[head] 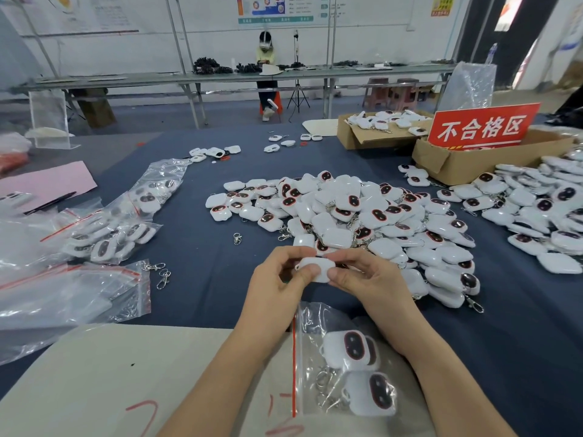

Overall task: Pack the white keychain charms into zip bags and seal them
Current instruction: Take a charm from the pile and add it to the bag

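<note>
From the head camera, both hands meet just above the near middle of the blue-covered table (195, 253). The left hand (277, 279) and the right hand (362, 279) each pinch one white charm (315, 268) between thumb and curled fingers, one at either end, its plain white side facing up. The fingers cover its ends. Below the wrists a zip bag (310, 316) with a red strip lies on a beige board (110, 373); two charms (353, 345) with dark oval faces and metal rings are inside it, and the right forearm crosses its upper corner. Just beyond the hands spreads a large pile of charms (347, 209), with a second pile (542, 209) at the right edge. To the left lie filled bags (110, 234), flat clear bags (79, 294) and loose metal clasps (162, 275). Further back on the right stand cardboard boxes (457, 165) with a red sign (482, 126), and a person (266, 58) sits at a far bench.
</note>
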`<action>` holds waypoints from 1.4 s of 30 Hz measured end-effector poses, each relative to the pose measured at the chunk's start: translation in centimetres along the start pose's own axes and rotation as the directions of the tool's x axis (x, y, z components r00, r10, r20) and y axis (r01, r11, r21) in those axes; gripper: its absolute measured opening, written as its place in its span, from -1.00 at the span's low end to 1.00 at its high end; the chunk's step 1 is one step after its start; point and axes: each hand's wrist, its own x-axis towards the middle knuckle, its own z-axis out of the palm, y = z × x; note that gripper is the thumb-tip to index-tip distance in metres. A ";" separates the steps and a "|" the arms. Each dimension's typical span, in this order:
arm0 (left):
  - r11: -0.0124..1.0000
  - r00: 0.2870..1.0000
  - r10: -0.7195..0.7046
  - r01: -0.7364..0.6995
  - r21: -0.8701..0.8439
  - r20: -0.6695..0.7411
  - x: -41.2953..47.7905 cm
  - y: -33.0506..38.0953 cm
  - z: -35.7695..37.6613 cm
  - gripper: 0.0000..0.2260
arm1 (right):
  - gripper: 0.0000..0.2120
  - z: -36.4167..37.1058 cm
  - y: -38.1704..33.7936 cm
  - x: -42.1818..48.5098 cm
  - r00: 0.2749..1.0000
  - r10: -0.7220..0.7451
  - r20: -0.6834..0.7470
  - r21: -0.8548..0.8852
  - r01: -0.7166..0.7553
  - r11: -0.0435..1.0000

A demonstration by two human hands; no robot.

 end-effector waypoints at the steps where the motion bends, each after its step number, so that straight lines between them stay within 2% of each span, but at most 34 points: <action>1: 1.000 1.000 -0.003 0.003 -0.014 -0.009 0.0 0.0 0.0 -0.78 | -0.80 0.0 0.0 0.0 1.000 0.002 -0.004 -0.023 -0.002 1.000; 5: 1.000 1.000 0.007 -0.008 -0.026 -0.014 0.0 0.2 -0.1 -0.76 | -0.76 0.1 -0.1 -0.1 1.000 -0.006 -0.015 -0.028 0.006 1.000; 9: 1.000 1.000 0.007 -0.007 -0.015 -0.026 0.1 0.1 -0.1 -0.80 | -0.80 0.1 0.0 0.0 0.999 -0.040 -0.032 -0.144 0.035 0.989; 12: 1.000 1.000 0.003 -0.003 -0.007 -0.024 0.2 0.1 -0.2 -0.80 | -0.82 0.1 0.0 0.0 0.998 -0.051 -0.037 -0.168 0.044 0.985; 16: 1.000 0.998 0.004 -0.005 -0.015 -0.062 0.0 0.0 0.1 -0.81 | -0.84 0.2 -0.1 0.0 1.000 -0.005 -0.031 -0.067 0.003 0.998; 19: 0.998 0.997 -0.013 0.008 -0.070 -0.072 0.1 0.1 0.0 -0.87 | -0.86 0.2 -0.3 -0.1 0.998 0.036 0.052 0.038 -0.038 0.999; 21: 0.994 0.998 -0.058 0.056 -0.099 -0.022 0.3 0.4 -0.3 -0.93 | -0.81 0.2 -0.4 -0.2 0.994 0.006 0.109 0.027 -0.009 1.000; 24: 0.993 0.994 -0.078 0.084 -0.080 0.078 0.3 0.6 -0.4 -0.84 | -0.75 0.4 -0.6 -0.4 0.985 -0.050 0.168 -0.046 0.058 0.997; 29: 0.997 0.987 0.024 -0.012 -0.075 0.159 -0.5 1.1 -0.1 -0.77 | -0.87 0.4 -0.2 -0.2 0.994 -0.075 0.082 -0.016 0.076 0.997; 33: 0.993 0.982 0.041 -0.020 -0.119 0.183 -0.6 1.4 -0.2 -0.83 | -0.90 0.3 -0.3 -0.2 0.989 -0.111 0.095 0.010 0.110 0.994; 42: 0.985 0.978 0.080 -0.048 -0.167 0.190 -0.3 1.0 -0.5 -0.79 | -0.88 0.2 0.5 0.3 0.987 -0.120 0.110 0.051 0.115 0.992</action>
